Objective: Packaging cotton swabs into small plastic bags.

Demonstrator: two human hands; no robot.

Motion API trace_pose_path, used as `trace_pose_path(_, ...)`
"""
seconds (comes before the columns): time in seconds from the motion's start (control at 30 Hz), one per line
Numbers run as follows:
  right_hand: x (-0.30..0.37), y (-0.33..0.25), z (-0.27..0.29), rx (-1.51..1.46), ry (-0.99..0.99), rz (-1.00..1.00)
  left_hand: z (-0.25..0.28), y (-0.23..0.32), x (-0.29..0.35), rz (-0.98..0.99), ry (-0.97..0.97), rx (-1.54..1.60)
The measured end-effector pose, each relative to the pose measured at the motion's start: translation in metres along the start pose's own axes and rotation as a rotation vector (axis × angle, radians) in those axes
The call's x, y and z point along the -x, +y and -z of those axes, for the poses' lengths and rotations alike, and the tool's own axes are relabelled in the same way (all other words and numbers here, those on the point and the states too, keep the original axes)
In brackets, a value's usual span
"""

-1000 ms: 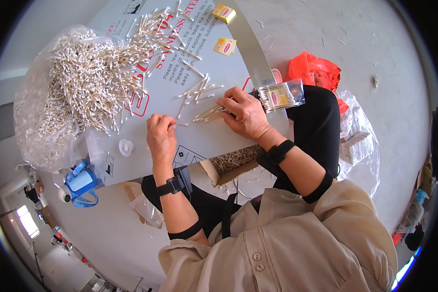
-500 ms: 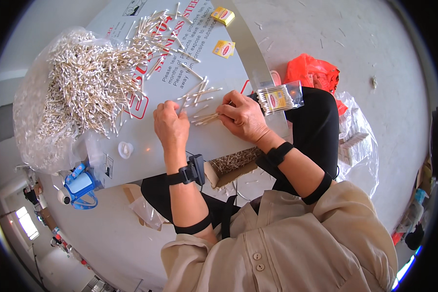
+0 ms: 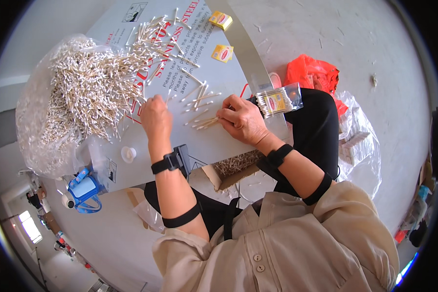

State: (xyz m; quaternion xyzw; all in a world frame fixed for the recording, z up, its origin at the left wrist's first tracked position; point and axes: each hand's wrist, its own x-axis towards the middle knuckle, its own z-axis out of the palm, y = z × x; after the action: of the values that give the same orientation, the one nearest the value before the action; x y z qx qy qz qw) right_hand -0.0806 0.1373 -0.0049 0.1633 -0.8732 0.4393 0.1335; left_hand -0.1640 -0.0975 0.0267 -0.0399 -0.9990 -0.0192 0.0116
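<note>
Pinched between the fingers of my right hand (image 3: 246, 119) is a small bundle of cotton swabs (image 3: 207, 123), its tips pointing left above the table. My left hand (image 3: 155, 121) is closed, fingertips bunched at the right edge of the large heap of cotton swabs (image 3: 90, 85). What those fingers hold, if anything, is hidden; one swab shows right beside them. Several loose swabs (image 3: 199, 95) lie between the two hands. Just beyond my right hand, a clear packet of swabs with a yellow label (image 3: 276, 102) rests at the table's right edge.
The heap spills from a clear plastic bag (image 3: 29, 126) on the grey printed table (image 3: 180, 138). Yellow cards (image 3: 222, 53) and a yellow stack (image 3: 221, 20) lie farther back. Nearby are a small white cap (image 3: 128, 155), a blue pouch (image 3: 85, 190), an open carton (image 3: 228, 170) and a red bag (image 3: 311, 73).
My left hand has moved left, from the loose swabs to the edge of the heap. My right hand stays nearly in place with its bundle.
</note>
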Motion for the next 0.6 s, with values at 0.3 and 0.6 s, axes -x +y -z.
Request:
trace_pose_path(0.3,0.001,0.001,0.002,-0.012,-0.007,-0.004,-0.013,0.045,-0.006,-0.218,0.109,0.438)
trace_pose_path(0.6,0.0,0.001,0.002,0.012,0.0,0.001,-0.002,0.061,0.021,-0.28,0.181,0.44)
